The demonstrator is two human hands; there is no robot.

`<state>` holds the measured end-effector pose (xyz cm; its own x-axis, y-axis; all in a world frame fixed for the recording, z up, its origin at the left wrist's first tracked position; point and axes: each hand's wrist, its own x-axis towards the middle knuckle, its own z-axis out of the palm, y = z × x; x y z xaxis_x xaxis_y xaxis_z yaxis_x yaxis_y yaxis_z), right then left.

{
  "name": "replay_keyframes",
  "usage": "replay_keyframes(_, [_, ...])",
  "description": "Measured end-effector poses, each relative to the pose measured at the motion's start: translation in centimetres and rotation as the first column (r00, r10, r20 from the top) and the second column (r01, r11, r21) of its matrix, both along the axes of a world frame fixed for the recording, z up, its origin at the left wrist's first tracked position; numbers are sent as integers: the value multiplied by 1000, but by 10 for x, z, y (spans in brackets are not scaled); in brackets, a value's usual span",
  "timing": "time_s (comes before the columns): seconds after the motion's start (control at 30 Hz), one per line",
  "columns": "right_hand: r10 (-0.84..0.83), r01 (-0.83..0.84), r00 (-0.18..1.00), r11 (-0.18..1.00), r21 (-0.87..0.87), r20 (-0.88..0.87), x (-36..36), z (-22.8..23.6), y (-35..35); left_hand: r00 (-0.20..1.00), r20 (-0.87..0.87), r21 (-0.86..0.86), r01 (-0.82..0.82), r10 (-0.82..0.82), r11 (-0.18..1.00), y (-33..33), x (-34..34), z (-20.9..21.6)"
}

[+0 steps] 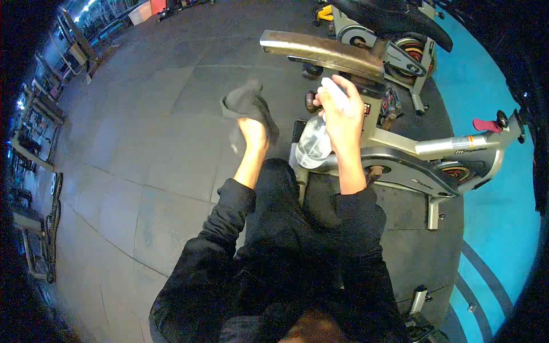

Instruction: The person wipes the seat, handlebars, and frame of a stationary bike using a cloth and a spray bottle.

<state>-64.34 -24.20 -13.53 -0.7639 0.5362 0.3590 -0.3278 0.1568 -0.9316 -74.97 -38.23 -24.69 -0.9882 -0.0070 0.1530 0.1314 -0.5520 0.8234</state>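
Observation:
A clear spray bottle point(314, 144) with a white trigger head is in my right hand point(344, 117), whose fingers wrap round the head. The bottle tilts, its base toward the lower left. Left of it, my left hand point(253, 134) grips a dark grey cloth point(250, 104) that covers most of its fingers and is blurred. Just beyond both hands stands an exercise bike point(394, 150). Its long worn metal bar point(320, 51) runs above my right hand, and a black knob point(311, 102) sits close to the spray head.
A second exercise bike point(412, 57) stands at the far right, beside a blue floor strip point(497, 188). Dark rubber floor tiles point(137, 148) spread to the left. Racks and gym machines point(43, 114) line the left edge. A yellow object point(325, 14) lies at the back.

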Motion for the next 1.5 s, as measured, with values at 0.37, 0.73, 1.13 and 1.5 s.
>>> replay_keyframes(0.37, [21,-23,998,999,-24,-56,12,8,1,991,-129,97,-12,25,995,65,3,25])
replay_keyframes(0.73, [21,-19,1000,978,-207,8,66,-31,12,678,-732,-427,-391,-59,815,99,4,84])
replay_keyframes(1.13, [-61,94,990,955,-280,123,105,-105,8,821,-395,-676,45,-413,736,89,-62,80])
replay_keyframes(1.5, [-72,104,991,948,-301,116,117,-111,20,766,-259,-329,503,-589,799,98,-66,72])
